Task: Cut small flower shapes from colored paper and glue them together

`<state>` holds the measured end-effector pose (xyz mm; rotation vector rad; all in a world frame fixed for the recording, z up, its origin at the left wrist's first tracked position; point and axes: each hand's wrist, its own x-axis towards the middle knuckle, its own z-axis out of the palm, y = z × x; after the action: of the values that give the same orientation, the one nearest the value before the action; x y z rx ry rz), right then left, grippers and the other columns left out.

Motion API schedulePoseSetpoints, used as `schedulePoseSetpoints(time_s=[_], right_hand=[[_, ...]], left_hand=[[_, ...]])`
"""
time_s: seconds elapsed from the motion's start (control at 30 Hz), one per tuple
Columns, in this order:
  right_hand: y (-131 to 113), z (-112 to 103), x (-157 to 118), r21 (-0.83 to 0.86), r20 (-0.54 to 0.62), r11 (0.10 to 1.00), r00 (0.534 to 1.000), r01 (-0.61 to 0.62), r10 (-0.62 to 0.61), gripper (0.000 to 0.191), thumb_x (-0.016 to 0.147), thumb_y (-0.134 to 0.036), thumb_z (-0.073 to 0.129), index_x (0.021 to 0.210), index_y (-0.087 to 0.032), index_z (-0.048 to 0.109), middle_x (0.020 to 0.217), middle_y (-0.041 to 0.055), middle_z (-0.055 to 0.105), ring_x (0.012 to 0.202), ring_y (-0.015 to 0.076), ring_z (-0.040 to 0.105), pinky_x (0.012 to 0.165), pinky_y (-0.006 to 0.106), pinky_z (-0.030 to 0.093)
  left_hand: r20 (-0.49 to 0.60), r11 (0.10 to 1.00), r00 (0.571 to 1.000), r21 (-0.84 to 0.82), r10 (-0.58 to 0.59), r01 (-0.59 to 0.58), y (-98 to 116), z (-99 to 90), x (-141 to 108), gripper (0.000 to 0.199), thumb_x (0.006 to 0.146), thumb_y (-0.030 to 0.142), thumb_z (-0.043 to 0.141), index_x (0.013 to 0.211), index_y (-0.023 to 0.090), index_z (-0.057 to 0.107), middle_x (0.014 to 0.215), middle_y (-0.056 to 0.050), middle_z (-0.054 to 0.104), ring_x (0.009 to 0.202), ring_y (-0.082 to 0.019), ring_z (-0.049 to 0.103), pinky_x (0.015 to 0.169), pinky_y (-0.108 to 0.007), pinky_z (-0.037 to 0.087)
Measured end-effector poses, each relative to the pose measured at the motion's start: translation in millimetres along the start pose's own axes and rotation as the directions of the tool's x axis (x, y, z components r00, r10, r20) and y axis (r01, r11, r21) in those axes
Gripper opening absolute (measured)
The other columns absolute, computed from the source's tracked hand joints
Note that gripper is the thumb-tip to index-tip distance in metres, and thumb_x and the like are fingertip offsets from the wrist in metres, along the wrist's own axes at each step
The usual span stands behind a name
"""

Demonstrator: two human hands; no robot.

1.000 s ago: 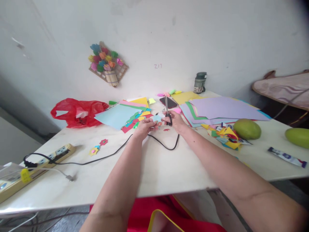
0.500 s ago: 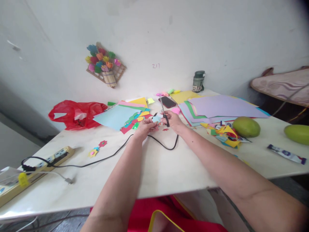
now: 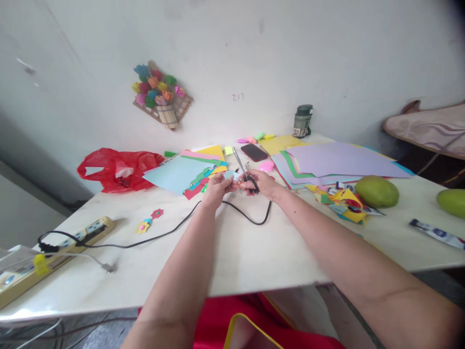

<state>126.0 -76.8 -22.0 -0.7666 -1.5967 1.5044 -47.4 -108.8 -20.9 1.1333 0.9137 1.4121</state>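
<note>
My left hand (image 3: 217, 188) pinches a small light blue paper piece (image 3: 228, 175) above the middle of the white table. Close beside it, my right hand (image 3: 260, 184) is closed around the black handles of the scissors (image 3: 251, 184), whose blades point up and to the left. The two hands nearly meet, and their fingertips hide part of the paper. Coloured paper cutouts (image 3: 203, 182) lie just behind my left hand. Two paper flowers, one red (image 3: 157, 214) and one yellow (image 3: 143, 226), rest to the left.
Paper sheets (image 3: 334, 157), scraps (image 3: 347, 201), a mango (image 3: 377, 191) and a tube (image 3: 436, 233) are on the right. A phone (image 3: 254, 152) and bottle (image 3: 302, 121) stand behind. A red bag (image 3: 119, 167), power strip (image 3: 58, 261) and black cable (image 3: 134, 246) are on the left.
The scissors have tilted further left in my right hand, with the handles turned. My left hand has shifted slightly on the paper. The whole view has moved a little.
</note>
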Motion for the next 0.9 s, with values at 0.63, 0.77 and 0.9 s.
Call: schedulePoseSetpoints(time_s=[0.63, 0.77, 0.9], right_hand=[[-19, -1, -10, -0.324, 0.112, 0.945, 0.990, -0.039, 0.080, 0.023, 0.077, -0.032, 0.066, 0.068, -0.015, 0.053, 0.057, 0.0000, 0.060, 0.041, 0.0064, 0.050, 0.033, 0.016, 0.029], [-16, -1, -9, -0.335, 0.141, 0.942, 0.988, -0.018, 0.069, 0.023, 0.079, -0.033, 0.064, 0.072, -0.015, 0.052, 0.062, 0.0004, 0.060, 0.043, 0.0070, 0.053, 0.032, 0.016, 0.030], [-8, -1, -5, -0.313, 0.154, 0.949, 0.987, 0.019, 0.032, 0.030, 0.079, -0.043, 0.063, 0.078, -0.015, 0.053, 0.063, 0.0007, 0.061, 0.045, 0.0086, 0.056, 0.033, 0.017, 0.032]], left_hand=[[-0.039, 0.999, 0.999, -0.030, 0.030, -0.031, 4, -1.4, -1, 0.036, 0.059, 0.032, 0.083, 0.076, 0.013, 0.058, 0.061, 0.003, 0.060, 0.055, -0.007, 0.056, 0.060, -0.020, 0.050], [-0.044, 0.997, 0.999, -0.081, 0.005, -0.009, 0, 1.2, 0, 0.036, 0.055, 0.031, 0.084, 0.074, 0.012, 0.060, 0.064, 0.000, 0.063, 0.055, -0.007, 0.058, 0.060, -0.021, 0.051], [-0.095, 0.988, 0.995, -0.150, 0.013, -0.027, -5, 5.3, 2, 0.030, 0.056, 0.026, 0.083, 0.072, 0.011, 0.063, 0.065, 0.000, 0.064, 0.054, -0.007, 0.057, 0.061, -0.021, 0.051]])
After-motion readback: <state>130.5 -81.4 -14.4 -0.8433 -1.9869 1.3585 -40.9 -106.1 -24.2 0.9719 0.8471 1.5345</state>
